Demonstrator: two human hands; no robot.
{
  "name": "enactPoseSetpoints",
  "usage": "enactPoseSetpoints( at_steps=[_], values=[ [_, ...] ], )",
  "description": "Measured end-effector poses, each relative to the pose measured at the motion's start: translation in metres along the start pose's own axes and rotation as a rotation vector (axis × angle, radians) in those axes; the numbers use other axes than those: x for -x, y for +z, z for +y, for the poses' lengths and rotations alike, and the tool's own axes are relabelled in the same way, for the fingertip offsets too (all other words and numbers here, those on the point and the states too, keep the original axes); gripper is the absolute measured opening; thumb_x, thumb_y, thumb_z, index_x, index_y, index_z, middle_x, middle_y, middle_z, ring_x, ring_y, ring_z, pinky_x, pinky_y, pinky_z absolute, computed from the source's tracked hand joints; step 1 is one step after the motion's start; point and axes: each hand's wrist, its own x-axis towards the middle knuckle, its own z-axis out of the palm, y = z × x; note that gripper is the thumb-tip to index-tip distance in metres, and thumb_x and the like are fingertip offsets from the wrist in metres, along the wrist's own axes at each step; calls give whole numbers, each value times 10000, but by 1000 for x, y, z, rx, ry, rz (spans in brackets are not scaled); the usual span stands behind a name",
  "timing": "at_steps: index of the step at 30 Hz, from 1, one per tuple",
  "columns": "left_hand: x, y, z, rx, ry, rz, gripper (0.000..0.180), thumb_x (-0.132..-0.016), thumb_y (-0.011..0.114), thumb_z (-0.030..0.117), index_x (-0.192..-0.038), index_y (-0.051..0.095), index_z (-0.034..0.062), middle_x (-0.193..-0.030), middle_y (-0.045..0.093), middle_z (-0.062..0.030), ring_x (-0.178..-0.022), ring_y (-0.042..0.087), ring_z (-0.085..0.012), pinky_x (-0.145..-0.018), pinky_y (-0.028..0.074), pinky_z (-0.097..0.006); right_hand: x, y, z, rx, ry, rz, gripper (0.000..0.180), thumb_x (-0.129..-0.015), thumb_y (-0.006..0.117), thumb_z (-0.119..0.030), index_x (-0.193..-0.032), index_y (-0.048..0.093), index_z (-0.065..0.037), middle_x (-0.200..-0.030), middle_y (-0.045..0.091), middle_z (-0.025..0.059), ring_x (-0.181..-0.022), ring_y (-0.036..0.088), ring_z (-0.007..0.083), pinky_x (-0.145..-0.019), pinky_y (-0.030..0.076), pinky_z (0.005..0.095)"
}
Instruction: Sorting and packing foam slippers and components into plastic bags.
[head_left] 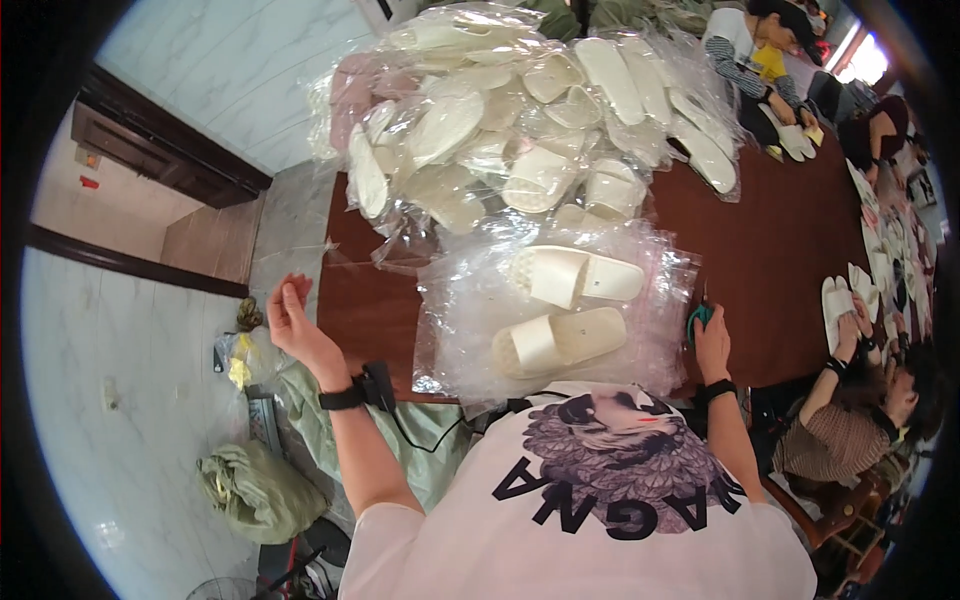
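Slippers (570,305) lie between raised left hand (290,320) and right hand (712,345).

Left hand (290,320) raised, fingers loosely curled; right hand (712,345) lowered, closed.

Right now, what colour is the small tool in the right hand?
Teal green; the tool shows at the right hand in the head view.

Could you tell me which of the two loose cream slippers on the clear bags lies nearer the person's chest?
The lower slipper, nearer the table's front edge; the other slipper lies beyond it, toward the bagged pile.
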Motion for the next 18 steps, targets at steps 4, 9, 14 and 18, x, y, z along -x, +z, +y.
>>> enactPoseSetpoints(
  at_steps=[4, 9, 14, 18],
  values=[
    [-45, -47, -56, -119, 52, 90, 175, -981, 524, 101, -1036, 625, -31, -948, 663, -101, -858, 635, -164, -818, 527, -296, -11, 4, 8, 366, -47, -177, 316, -839, 640, -184, -1092, 511, -43, -940, 663, 211, -867, 648, 410, -747, 534, 491],
    [-71, -78, -124, -132, 31, 101, 143, -952, 542, 49, -960, 642, -53, -903, 676, -103, -817, 655, -166, -782, 545, -302, -13, -35, -44, 396, -122, -118, 246, -894, 601, -262, -970, 575, -29, -832, 665, 215, -805, 658, 388, -694, 529, 472],
    [-67, -91, -186, -244, -171, 73, 161, -934, 557, 45, -972, 673, -60, -891, 694, -134, -837, 670, -189, -805, 544, -306, -15, -25, -46, 361, -211, -25, 242, -910, 572, -248, -940, 558, -9, -820, 663, 213, -793, 652, 409, -692, 518, 496],
    [-48, -88, -208, -449, -253, -54, 343, -909, 572, 40, -1250, 579, 8, -1191, 608, -208, -1116, 588, -296, -907, 501, -361, -19, -7, -16, 437, -130, -154, 245, -892, 593, -260, -890, 585, -16, -828, 665, 214, -793, 652, 410, -689, 519, 492]
  ],
)
